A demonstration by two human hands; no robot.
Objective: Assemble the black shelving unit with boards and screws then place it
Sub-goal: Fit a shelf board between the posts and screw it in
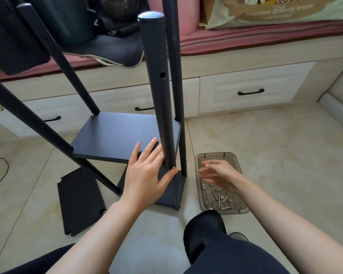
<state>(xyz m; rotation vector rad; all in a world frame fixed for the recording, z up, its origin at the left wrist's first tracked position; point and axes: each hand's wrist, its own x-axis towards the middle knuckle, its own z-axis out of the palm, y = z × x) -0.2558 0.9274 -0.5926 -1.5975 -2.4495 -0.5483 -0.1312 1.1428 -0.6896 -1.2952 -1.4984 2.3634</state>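
Observation:
The black shelving unit stands on the tiled floor with several upright poles; the near pole (158, 86) has screw holes. A black board (115, 135) sits partway up between the poles, and a lower board (178, 184) lies near the floor. My left hand (147, 173) lies flat with straight fingers on the front of the shelf, its thumb touching the near pole by a screw. Over a clear plastic tray (234, 208) of screws (220, 198), my right hand (218, 173) hovers blurred with its fingers spread. A loose black board (79, 200) lies on the floor to the left.
A low cream drawer bench (246, 89) with a pink cushion runs along the back, bags and dark cloth on top. My knees in dark trousers (206, 234) are at the bottom. A black cable (0, 171) lies at the far left on the floor.

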